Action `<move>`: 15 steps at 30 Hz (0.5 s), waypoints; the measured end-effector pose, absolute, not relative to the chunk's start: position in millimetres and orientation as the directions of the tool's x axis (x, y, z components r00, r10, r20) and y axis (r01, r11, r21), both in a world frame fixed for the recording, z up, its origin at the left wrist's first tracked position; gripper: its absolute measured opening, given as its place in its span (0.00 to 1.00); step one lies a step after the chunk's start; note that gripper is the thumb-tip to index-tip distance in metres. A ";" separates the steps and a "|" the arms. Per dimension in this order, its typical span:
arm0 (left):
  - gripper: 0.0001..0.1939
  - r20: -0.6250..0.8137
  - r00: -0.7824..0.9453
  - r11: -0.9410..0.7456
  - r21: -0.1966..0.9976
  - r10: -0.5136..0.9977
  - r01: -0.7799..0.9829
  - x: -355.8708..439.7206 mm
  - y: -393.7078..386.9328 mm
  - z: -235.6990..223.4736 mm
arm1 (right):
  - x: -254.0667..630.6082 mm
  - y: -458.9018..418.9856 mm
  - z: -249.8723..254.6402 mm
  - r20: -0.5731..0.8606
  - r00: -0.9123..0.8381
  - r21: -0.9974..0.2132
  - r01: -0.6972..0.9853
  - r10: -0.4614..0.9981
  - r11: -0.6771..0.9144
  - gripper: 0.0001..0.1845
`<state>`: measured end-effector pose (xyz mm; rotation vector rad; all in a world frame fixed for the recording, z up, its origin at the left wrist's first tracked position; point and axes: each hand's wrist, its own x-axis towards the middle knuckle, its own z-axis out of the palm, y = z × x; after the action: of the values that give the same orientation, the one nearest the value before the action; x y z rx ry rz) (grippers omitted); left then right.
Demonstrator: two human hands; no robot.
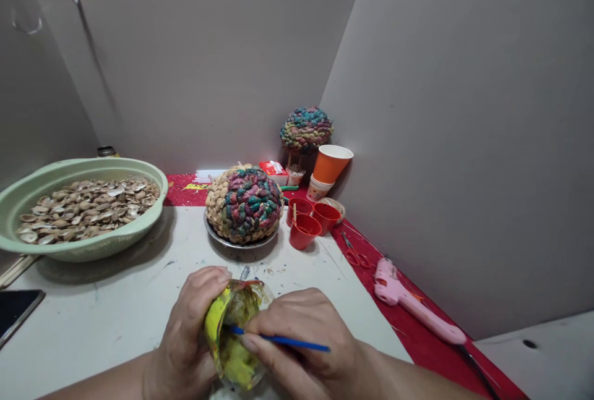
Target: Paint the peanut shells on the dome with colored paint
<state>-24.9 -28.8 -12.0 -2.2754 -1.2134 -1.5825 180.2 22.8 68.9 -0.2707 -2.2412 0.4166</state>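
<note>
My left hand (185,326) is wrapped around a clear plastic cup (239,366), tipped so its mouth faces me and to the right. Yellow paint is smeared over the cup's inside and rim, with some red at the far edge. In my right hand (315,326) a thin blue paintbrush (297,343) is pinched between thumb and fingers. Its tip reaches into the cup, where the bristles are hidden. Beyond my hands, a round ball of nut shells (253,202), partly painted purple, teal and green and partly bare, rests on a metal dish (232,243).
A green colander (160,187) of nut shells stands left, near a phone (18,313). Red cups (305,233), an orange paper cup (329,165) and a painted shell ball (307,129) stand at the back right. Scissors (356,256) and a pink glue gun (417,310) lie right.
</note>
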 end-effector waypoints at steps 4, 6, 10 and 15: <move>0.36 0.823 0.112 -0.667 0.364 0.558 0.650 -25.3 -28.2 -12.1 | 178.3 23.8 69.3 0.749 -0.562 -0.410 0.024 0.351 0.912 0.07; 0.36 0.821 0.091 -0.663 0.385 0.564 0.642 -24.3 -27.5 -11.5 | 179.0 24.4 70.2 0.778 -0.548 -0.337 0.051 0.308 0.940 0.06; 0.36 0.824 0.078 -0.661 0.389 0.561 0.641 -21.7 -26.3 -11.5 | 179.9 24.1 68.0 0.766 -0.585 -0.266 0.090 0.267 0.960 0.08; 0.36 0.817 0.082 -0.651 0.389 0.570 0.652 -22.7 -24.4 -13.4 | 175.6 21.9 59.7 0.741 -0.578 -0.374 0.069 0.343 0.925 0.10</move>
<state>-22.7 -24.4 -13.4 -2.2539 -1.2757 -1.6405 175.6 21.9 59.7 -0.2917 -2.1683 0.3823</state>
